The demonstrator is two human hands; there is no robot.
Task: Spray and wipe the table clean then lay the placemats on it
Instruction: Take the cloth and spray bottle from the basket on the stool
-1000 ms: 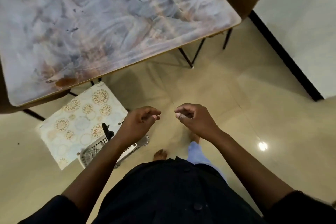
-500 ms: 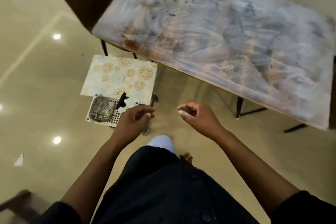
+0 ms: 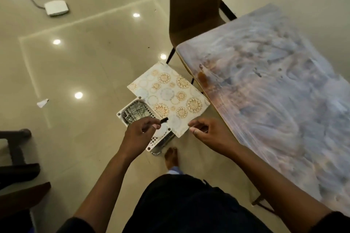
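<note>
supplies staged on the floor beside the surface

both hands hang above a white basket point(image 3: 132, 117) on the floor, just beside the surface point(image 3: 274, 100); this suggests a reach for supplies. the left hand point(image 3: 139, 134) hovers over the basket with its fingers point(image 3: 151, 126) loosely curled near a black nozzle point(image 3: 164, 119); whether they touch it cannot be told. the right hand point(image 3: 210, 134) is loosely curled and holds nothing. a checked cloth point(image 3: 133, 114) lies in the basket. 1 placemat point(image 3: 168, 96) rests partly on its rim, within easy reach. the surface looks smeared, so wiping seems not yet done.
</note>
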